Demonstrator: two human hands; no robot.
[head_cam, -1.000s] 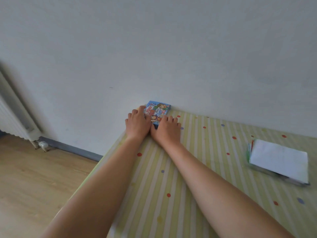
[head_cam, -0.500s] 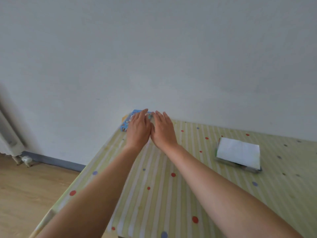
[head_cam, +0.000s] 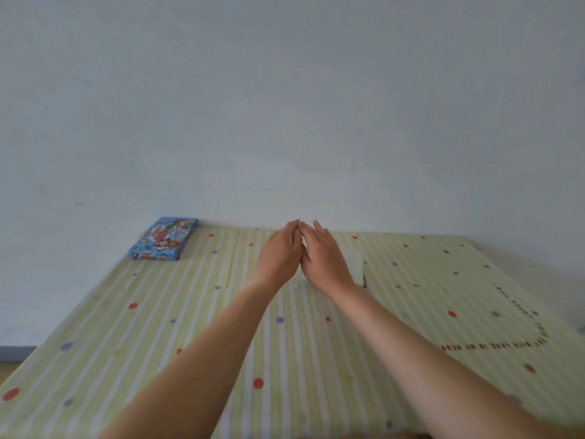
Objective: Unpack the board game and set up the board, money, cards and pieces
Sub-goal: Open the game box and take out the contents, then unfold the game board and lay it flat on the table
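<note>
Head view: the left hand (head_cam: 278,255) and right hand (head_cam: 326,258) reach forward side by side, edges touching, fingers straight, holding nothing. The blue game box (head_cam: 163,239) lies flat at the far left corner of the striped surface (head_cam: 158,327), against the wall (head_cam: 285,106), well apart from both hands.

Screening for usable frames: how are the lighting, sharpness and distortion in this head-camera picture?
Head view: soft, even daylight with no hard shadows. Head view: mild overall softness, so the left hand and right hand look soft-edged, and neither the print on the game box nor the brown lettering on the tablecloth can be read. Head view: wide-angle stretch splays the table edges and lengthens the forearms.
</note>
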